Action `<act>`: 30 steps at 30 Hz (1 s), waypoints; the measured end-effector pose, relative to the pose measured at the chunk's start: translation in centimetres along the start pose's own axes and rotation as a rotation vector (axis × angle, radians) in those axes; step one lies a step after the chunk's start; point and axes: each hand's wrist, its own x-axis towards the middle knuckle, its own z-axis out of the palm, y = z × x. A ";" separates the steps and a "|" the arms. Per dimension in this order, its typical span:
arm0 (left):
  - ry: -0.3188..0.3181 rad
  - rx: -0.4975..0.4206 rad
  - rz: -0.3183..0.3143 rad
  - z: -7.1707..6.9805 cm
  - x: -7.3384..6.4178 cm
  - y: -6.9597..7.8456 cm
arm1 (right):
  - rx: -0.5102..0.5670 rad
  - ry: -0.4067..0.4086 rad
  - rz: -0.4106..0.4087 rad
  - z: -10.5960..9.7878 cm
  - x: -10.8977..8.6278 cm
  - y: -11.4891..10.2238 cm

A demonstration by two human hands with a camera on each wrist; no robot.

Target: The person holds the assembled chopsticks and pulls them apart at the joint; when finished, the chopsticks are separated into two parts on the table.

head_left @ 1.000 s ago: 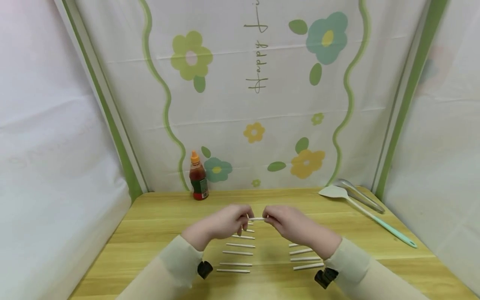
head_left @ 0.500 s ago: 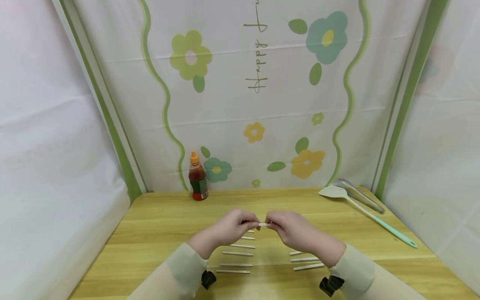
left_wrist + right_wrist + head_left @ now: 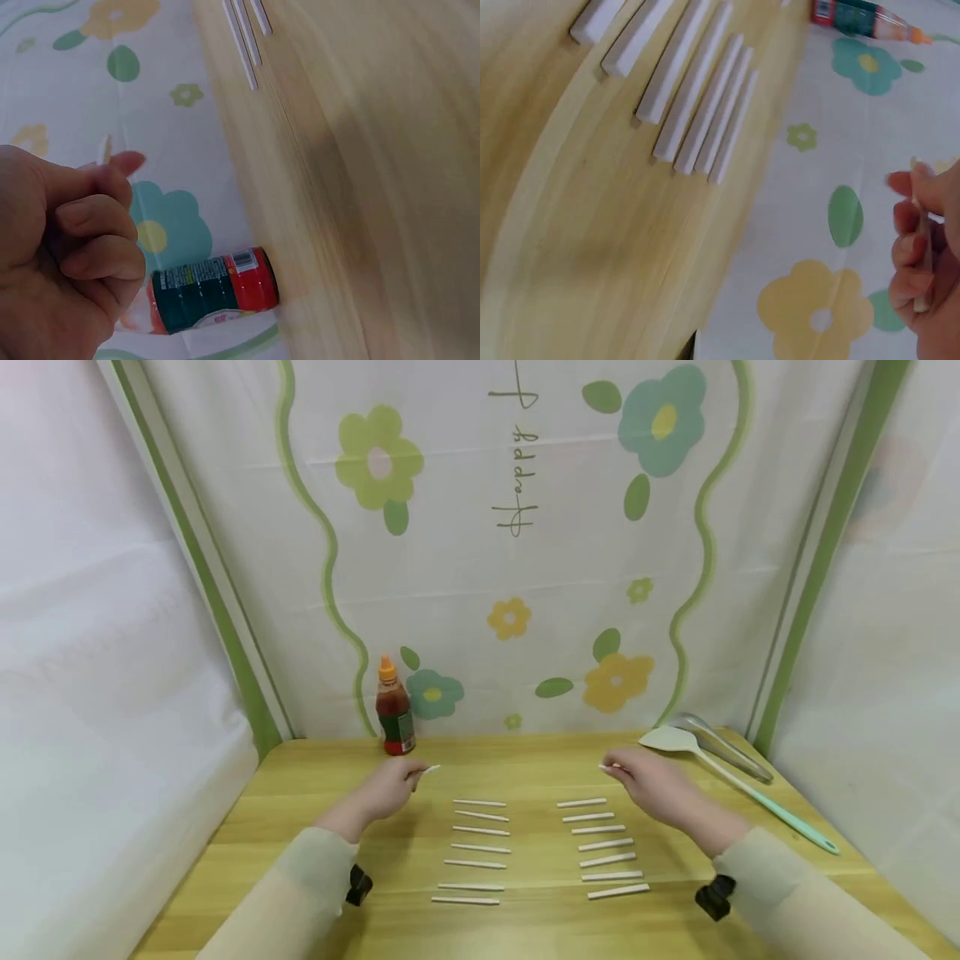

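My left hand (image 3: 382,789) pinches a thin white stick (image 3: 431,769) above the far left of the table; in the left wrist view only the stick's pale tip (image 3: 104,150) pokes out past thumb and forefinger. At the far right, my right hand (image 3: 652,781) holds another white stick (image 3: 924,262), which runs from the fingertips down along the curled fingers. Between the hands lie two rows of similar sticks. The left row (image 3: 480,850) has narrowed right ends. Those in the right row (image 3: 606,844) look blunt and square-edged in the right wrist view.
A red sauce bottle (image 3: 395,718) with an orange cap stands at the back left of the wooden table (image 3: 540,927). At the back right lie a pale spatula (image 3: 667,740) with a mint handle and metal tongs (image 3: 731,752). A flowered curtain (image 3: 465,527) hangs behind.
The hands were close together at the middle, with a white stick between them. They have drawn far apart, left and right, each holding a stick, and both rows now show in full.
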 end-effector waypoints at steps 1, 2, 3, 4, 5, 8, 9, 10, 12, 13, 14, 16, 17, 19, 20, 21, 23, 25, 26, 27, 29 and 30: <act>-0.007 0.009 -0.020 0.0 0.5 -0.1 | -0.019 -0.054 -0.001 0.3 0.6 0.2; -0.021 0.014 -0.029 0.1 1.1 0.1 | -0.023 -0.105 -0.003 0.7 1.2 0.3; -0.030 0.025 -0.032 0.3 1.7 0.2 | -0.013 -0.157 -0.007 1.2 1.8 0.3; -0.040 0.026 -0.028 0.6 2.3 0.4 | 0.003 -0.205 -0.005 1.6 2.4 0.3; -0.051 0.029 -0.022 1.1 2.8 0.6 | 0.018 -0.246 -0.002 2.0 2.9 0.3; -0.082 0.029 -0.012 2.9 4.6 1.0 | 0.063 -0.336 0.077 3.0 4.2 0.3; -0.088 0.038 -0.009 3.6 5.2 1.0 | 0.071 -0.357 0.092 3.4 4.6 0.4; -0.089 0.049 0.000 4.3 5.6 1.0 | 0.074 -0.375 0.111 3.8 4.8 0.5; -0.087 0.065 0.014 5.7 6.4 0.8 | 0.078 -0.385 0.125 4.7 5.2 0.6; -0.081 0.072 0.024 6.3 6.7 0.7 | 0.082 -0.382 0.118 5.2 5.3 0.7; -0.077 0.068 0.028 6.9 6.8 0.6 | 0.084 -0.372 0.105 5.7 5.4 0.8; -0.072 0.045 0.038 7.9 6.9 0.4 | 0.088 -0.353 0.074 6.7 5.3 1.0; -0.076 0.022 0.034 8.2 6.9 0.3 | 0.097 -0.342 0.054 7.2 5.1 1.2; -0.083 -0.011 0.018 8.8 6.7 0.1 | 0.120 -0.346 0.041 8.0 4.8 1.4; -0.088 -0.022 0.009 9.0 6.6 0.0 | 0.131 -0.351 0.038 8.3 4.7 1.5; -0.092 -0.030 -0.002 9.2 6.4 0.0 | 0.143 -0.361 0.043 8.6 4.5 1.6; -0.097 -0.040 -0.011 9.4 6.3 -0.2 | 0.175 -0.375 0.060 9.0 4.3 1.7; -0.100 -0.037 -0.007 9.4 6.3 -0.3 | 0.183 -0.381 0.084 9.2 4.2 1.7; -0.104 -0.035 -0.006 9.5 6.3 -0.3 | 0.184 -0.378 0.091 9.3 4.2 1.7; -0.107 -0.029 -0.004 9.5 6.3 -0.3 | 0.184 -0.376 0.102 9.3 4.2 1.7; -0.114 -0.016 -0.004 9.6 6.5 -0.4 | 0.178 -0.374 0.127 9.3 4.2 1.6; -0.118 -0.008 -0.007 9.6 6.6 -0.4 | 0.176 -0.371 0.145 9.3 4.2 1.6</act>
